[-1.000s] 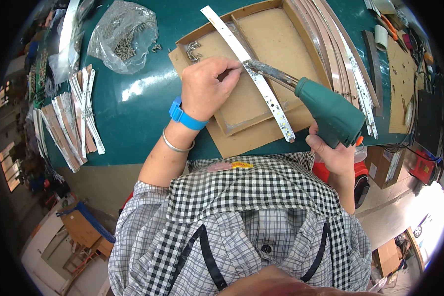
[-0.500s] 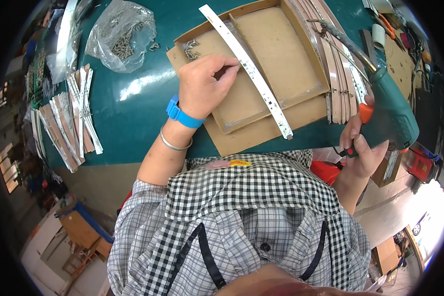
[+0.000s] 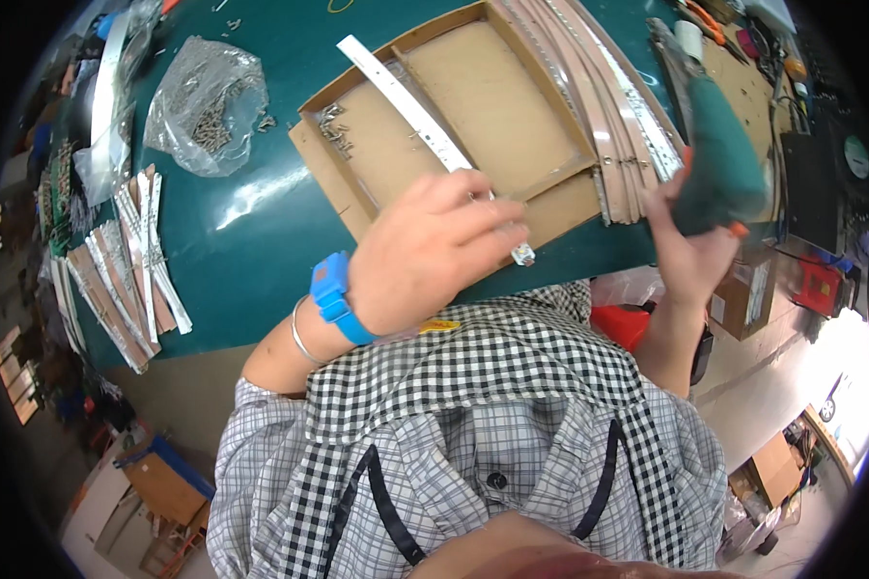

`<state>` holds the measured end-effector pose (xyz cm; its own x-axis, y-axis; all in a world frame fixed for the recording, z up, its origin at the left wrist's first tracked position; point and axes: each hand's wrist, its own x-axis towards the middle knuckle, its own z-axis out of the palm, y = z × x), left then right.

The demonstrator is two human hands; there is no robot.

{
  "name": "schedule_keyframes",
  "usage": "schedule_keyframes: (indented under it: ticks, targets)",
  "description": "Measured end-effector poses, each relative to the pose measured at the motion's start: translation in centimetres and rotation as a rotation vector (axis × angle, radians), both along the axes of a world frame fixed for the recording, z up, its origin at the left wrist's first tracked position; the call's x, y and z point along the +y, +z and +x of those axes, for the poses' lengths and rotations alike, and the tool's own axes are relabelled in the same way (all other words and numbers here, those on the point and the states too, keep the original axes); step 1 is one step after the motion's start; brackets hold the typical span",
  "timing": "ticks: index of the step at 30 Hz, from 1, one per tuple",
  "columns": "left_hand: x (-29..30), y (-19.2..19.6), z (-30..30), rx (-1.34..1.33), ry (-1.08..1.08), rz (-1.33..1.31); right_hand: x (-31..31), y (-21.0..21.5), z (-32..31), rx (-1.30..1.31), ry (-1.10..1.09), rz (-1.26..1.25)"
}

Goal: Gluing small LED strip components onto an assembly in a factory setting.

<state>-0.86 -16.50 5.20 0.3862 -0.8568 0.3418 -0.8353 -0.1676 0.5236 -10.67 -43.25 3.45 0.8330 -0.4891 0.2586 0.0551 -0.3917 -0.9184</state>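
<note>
Item one: my left hand (image 3: 425, 256), grip closed around the near end of a long white metal strip (image 3: 410, 101). The strip runs up and away from the hand, lying slantwise across a shallow cardboard tray (image 3: 492, 106) on the green bench (image 3: 251, 232). A blue wristband (image 3: 336, 297) and a thin metal bangle (image 3: 302, 333) sit on that wrist.

Item two: my right hand (image 3: 686, 246), grip wrapped round the handle of a green power screwdriver (image 3: 714, 159), held up at the right edge of the bench, beside the tray.

Item three: a stack of long pale strips (image 3: 608, 116) lying along the tray's right side.

Item four: small metal clips (image 3: 335, 130) in the tray's left compartment.

Item five: a clear plastic bag of small metal parts (image 3: 206, 104), left of the tray.

Item six: a fan of short strips (image 3: 126, 261) near the bench's left edge, well apart from both hands.
</note>
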Motion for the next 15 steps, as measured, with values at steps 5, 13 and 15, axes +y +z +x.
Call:
schedule_keyframes:
  ticks: [5, 13, 15]
  targets:
    - [-2.0, -1.7, 0.1, -0.111, -0.163, 0.116, 1.2, 0.0, 1.7, 0.205, -0.073, -0.437]
    - [2.6, 3.2, -0.7, -0.193, -0.134, 0.188, 2.4, -0.6, 2.5, 0.244, -0.064, -0.734]
    - [5.8, 5.3, -1.1, -0.155, -0.060, 0.221, 2.5, -0.1, 2.4, 0.225, -0.059, -0.711]
